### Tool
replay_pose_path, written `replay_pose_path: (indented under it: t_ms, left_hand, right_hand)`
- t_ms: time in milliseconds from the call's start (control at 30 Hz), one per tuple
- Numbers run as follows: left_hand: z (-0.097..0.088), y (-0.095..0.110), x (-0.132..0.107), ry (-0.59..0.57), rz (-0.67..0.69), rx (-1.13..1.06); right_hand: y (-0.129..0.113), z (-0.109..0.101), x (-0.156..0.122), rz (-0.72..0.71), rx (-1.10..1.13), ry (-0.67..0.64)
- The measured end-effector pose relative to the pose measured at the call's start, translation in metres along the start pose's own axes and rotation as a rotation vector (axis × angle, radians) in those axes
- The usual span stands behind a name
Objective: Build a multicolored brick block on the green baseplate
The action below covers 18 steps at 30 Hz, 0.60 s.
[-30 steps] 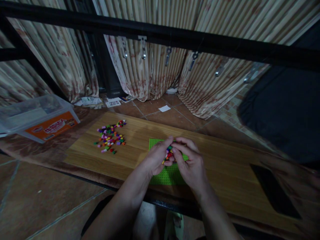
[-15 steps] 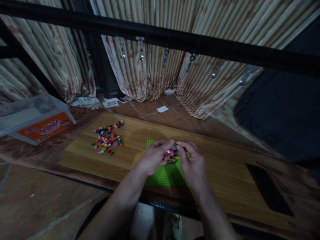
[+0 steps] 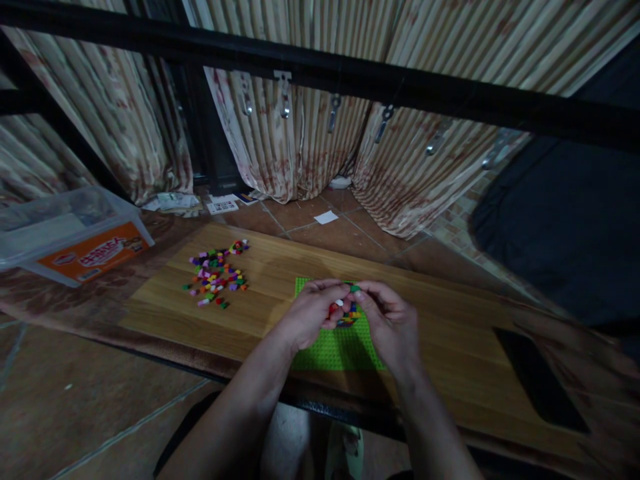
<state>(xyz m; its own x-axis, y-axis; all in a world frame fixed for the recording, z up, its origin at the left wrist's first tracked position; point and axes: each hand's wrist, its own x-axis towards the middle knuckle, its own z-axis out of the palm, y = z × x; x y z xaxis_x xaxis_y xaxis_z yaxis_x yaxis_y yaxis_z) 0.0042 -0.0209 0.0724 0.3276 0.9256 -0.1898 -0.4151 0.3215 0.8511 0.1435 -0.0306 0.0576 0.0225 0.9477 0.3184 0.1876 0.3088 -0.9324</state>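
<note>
Over a green studded baseplate (image 3: 325,353), my left hand (image 3: 315,308) is closed, with a white brick (image 3: 339,303) and a red brick (image 3: 333,309) showing at its curled fingers. My right hand (image 3: 393,320) pinches a small green brick (image 3: 355,289) between thumb and forefinger, close to the left thumb tip. Whether the left thumb also touches the green brick I cannot tell. Below and between the hands, a multicoloured brick build (image 3: 349,317) stands on the baseplate, partly hidden by the fingers.
Many loose coloured bricks (image 3: 215,273) lie scattered on the wooden board (image 3: 270,267) to the left. A clear plastic box (image 3: 90,240) with an orange label stands beyond them. A flat black object (image 3: 540,380) rests at the right. A dark bar (image 3: 320,60) crosses above.
My right hand has shifted slightly right, and more of the green brick shows between the fingertips. My left hand stays nearly in place, still closed around the red and white bricks.
</note>
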Motion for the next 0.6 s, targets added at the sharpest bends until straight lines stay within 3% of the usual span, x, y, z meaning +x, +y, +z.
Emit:
replay_pose_path:
  t_ms: [367,500,600]
  left_hand:
    - [-0.005,0.005,-0.005,-0.029,-0.053,-0.131]
    - [-0.011,0.011,-0.004,0.037,-0.024,-0.208]
    - [-0.017,0.014,-0.003,0.098,-0.020,-0.264]
  right_hand:
    - [0.004,0.000,0.002,0.093,0.208,0.013]
    - [0.007,-0.011,0.006,0.048,0.010,0.110]
    - [0.011,-0.019,0.008,-0.042,-0.256,0.083]
